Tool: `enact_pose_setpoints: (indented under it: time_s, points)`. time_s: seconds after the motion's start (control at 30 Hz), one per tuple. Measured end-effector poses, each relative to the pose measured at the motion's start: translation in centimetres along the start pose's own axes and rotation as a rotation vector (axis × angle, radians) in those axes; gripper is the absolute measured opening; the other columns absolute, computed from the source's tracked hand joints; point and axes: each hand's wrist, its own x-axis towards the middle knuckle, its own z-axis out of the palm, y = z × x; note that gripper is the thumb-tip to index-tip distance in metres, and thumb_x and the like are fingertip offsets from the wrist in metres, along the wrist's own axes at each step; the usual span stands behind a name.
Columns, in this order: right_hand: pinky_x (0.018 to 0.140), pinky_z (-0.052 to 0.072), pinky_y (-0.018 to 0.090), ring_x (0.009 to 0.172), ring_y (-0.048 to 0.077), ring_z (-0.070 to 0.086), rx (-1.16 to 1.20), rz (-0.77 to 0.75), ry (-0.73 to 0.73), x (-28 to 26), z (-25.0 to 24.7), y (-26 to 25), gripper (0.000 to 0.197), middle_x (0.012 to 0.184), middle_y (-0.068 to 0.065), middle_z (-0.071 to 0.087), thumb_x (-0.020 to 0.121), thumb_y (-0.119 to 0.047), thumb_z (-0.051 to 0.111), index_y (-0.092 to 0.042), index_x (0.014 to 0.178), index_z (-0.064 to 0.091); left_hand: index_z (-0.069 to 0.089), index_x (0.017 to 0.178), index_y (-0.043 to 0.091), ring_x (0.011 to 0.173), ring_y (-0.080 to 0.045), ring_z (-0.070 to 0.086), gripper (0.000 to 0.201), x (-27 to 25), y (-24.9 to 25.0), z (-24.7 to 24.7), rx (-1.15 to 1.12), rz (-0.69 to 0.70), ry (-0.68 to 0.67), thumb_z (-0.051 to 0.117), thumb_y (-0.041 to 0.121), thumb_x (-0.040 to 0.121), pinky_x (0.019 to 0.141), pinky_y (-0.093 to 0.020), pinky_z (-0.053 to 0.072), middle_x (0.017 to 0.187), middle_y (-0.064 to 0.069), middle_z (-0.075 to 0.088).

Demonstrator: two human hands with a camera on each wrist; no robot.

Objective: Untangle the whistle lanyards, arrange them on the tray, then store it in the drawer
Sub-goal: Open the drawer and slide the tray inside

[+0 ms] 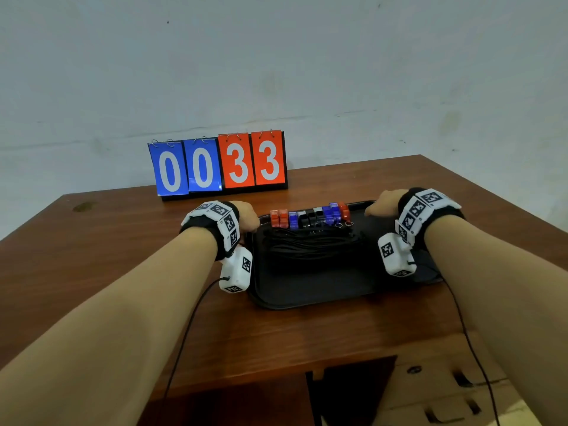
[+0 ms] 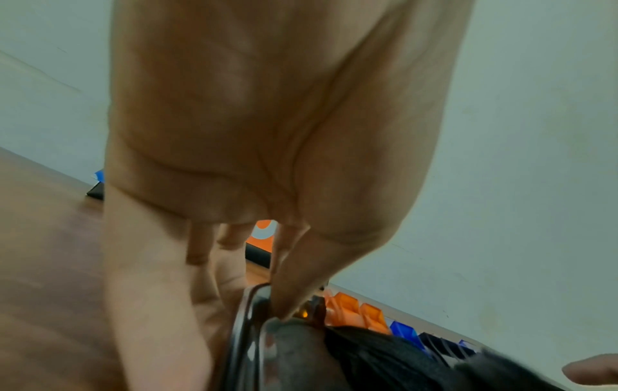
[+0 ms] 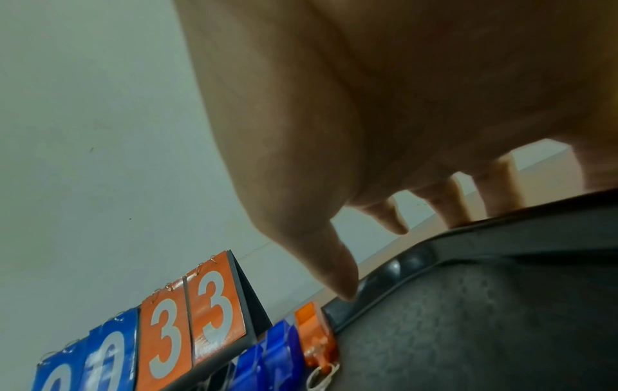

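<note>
A black tray (image 1: pixel 307 290) lies on the wooden desk (image 1: pixel 123 241). Several red, blue and black whistles (image 1: pixel 310 216) stand in a row along its far edge, and their black lanyards (image 1: pixel 310 244) lie bundled in the middle. My left hand (image 1: pixel 246 215) grips the far left corner; its thumb (image 2: pixel 291 291) presses inside the rim (image 2: pixel 247 330) while the fingers reach down outside it. My right hand (image 1: pixel 382 204) holds the far right corner, thumb (image 3: pixel 337 277) on the tray rim (image 3: pixel 394 267) and fingers curled over the far edge. An orange whistle (image 3: pixel 312 333) sits just beside that thumb.
A flip scoreboard (image 1: pixel 219 162) reading 0033 stands behind the tray against the wall. Drawer fronts (image 1: pixel 430 373) with a keyhole sit under the desk's near right edge, beside a dark opening (image 1: pixel 353 392). Cables run from both wrist cameras toward me.
</note>
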Motion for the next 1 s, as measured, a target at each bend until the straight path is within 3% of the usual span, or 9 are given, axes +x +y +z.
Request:
enact_pose_setpoints:
  time_s: [0.13,0.57,0.8,1.0]
  points:
    - [0.103,0.042,0.038,0.132,0.034,0.05,0.011,0.008,-0.002,0.2,0.2,-0.5,0.053,0.147,0.019,0.049,0.103,-0.036,0.047,-0.003,0.145,0.044,0.062,0.132,0.005,0.119,-0.036,0.067,0.034,0.0,-0.2,0.2,-0.002,0.014,0.017,0.054,0.003,0.099,0.102,-0.049,0.055,0.128,-0.019,0.068]
    - [0.098,0.044,0.035,0.129,0.032,0.053,-0.038,-0.026,-0.035,-3.9,0.7,-2.8,0.044,0.143,0.019,0.052,0.105,-0.027,0.041,-0.002,0.14,0.049,0.059,0.139,0.009,0.127,-0.028,0.06,0.039,-3.3,-3.3,-0.7,0.206,0.036,0.115,0.055,0.006,0.1,0.102,-0.036,0.052,0.14,-0.012,0.062]
    - [0.094,0.044,0.033,0.126,0.031,0.054,-0.077,-0.116,-0.036,-8.0,1.6,-5.9,0.042,0.14,0.017,0.055,0.105,-0.027,0.042,-0.003,0.137,0.052,0.069,0.129,0.017,0.114,-0.027,0.067,0.035,-7.3,-8.7,-1.7,0.087,-0.012,0.123,0.061,0.007,0.096,0.095,-0.038,0.057,0.125,-0.009,0.071]
    - [0.092,0.043,0.033,0.124,0.031,0.055,-0.12,-0.172,-0.037,-12.9,3.1,-8.9,0.041,0.137,0.016,0.057,0.103,-0.029,0.045,-0.004,0.135,0.054,0.072,0.125,0.019,0.109,-0.026,0.07,0.034,-12.8,-13.7,-2.1,0.084,-0.032,0.17,0.063,0.01,0.094,0.096,-0.04,0.057,0.12,-0.007,0.074]
